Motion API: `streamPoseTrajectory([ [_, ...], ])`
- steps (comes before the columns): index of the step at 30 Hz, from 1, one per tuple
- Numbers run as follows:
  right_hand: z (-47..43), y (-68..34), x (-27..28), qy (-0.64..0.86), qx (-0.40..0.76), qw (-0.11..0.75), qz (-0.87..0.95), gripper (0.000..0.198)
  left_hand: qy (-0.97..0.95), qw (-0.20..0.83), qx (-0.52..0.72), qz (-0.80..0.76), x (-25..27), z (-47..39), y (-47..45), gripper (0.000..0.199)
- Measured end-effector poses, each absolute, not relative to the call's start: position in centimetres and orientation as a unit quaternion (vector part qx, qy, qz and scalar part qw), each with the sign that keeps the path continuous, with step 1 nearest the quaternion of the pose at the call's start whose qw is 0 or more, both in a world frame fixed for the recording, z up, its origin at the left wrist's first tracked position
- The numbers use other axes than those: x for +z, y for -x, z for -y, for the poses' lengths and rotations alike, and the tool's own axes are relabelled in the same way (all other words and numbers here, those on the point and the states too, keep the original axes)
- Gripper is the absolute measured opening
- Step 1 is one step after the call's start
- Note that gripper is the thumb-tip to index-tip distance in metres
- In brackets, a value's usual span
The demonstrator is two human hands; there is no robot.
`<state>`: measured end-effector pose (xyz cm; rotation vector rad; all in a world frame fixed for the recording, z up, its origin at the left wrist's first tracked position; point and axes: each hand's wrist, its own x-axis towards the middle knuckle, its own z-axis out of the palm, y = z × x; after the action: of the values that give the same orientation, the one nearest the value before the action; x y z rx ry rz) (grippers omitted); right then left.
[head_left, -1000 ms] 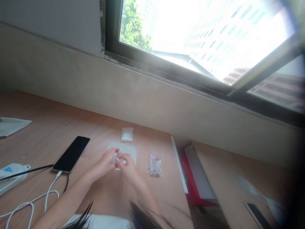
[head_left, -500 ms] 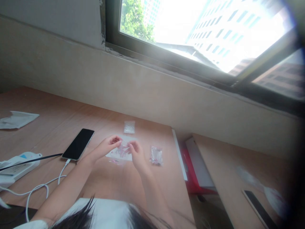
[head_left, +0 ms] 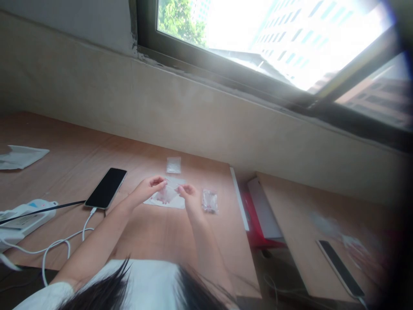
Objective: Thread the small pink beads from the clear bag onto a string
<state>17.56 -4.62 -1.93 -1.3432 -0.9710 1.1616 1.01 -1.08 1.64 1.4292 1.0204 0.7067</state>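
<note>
My left hand (head_left: 154, 185) is closed in a pinch above the left side of a white paper sheet (head_left: 179, 203). Facing it from the right, my right hand (head_left: 190, 193) also has thumb and forefinger pressed together. Something thin and pale seems to run between the fingertips, too fine to name. On the sheet, below the gap between my hands, lie small reddish-pink pieces (head_left: 165, 196), blurred and partly under a clear film. Behind the sheet rests a small clear bag (head_left: 174, 165) with whitish contents. A second clear bag (head_left: 209, 201), holding dark reddish bits, is right of my right hand.
A phone (head_left: 106, 188) on a white cable lies left of my forearm. A white power strip (head_left: 27, 219) and a white packet (head_left: 23, 157) are farther left. Past a gap with a red object (head_left: 258, 226), another table (head_left: 290, 215) carries a second phone (head_left: 340, 268).
My right hand's fingers have come together into a pinch and sit slightly farther from my left. The clear, pinkish piece at the sheet's front edge no longer shows there. The whole view has shifted slightly.
</note>
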Motion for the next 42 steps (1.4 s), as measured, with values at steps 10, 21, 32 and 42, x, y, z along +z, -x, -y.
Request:
streamPoseTrajectory([
  [10, 4.8, -17.0, -2.1, 0.569, 0.469, 0.51, 0.443, 0.02, -0.615, 0.542, 0.296, -0.49, 2.4, 2.1, -0.6, 0.026],
  [21, 5.7, -15.9, -2.0, 0.56, 0.479, 0.49, 0.466, 0.017, -0.645, 0.542, 0.253, -0.476, 2.8, 3.9, -1.4, 0.029],
  [32, 5.8, -17.5, -2.7, 0.6, 0.492, 0.479, 0.41, 0.021, -0.675, 0.535, 0.232, -0.452, 0.8, 3.0, -1.3, 0.033],
  [42, 7.0, -18.0, -5.2, 0.503, 0.621, 0.495, 0.341, 0.029, -0.627, 0.574, 0.255, -0.462, -0.3, 2.0, -1.8, 0.037],
])
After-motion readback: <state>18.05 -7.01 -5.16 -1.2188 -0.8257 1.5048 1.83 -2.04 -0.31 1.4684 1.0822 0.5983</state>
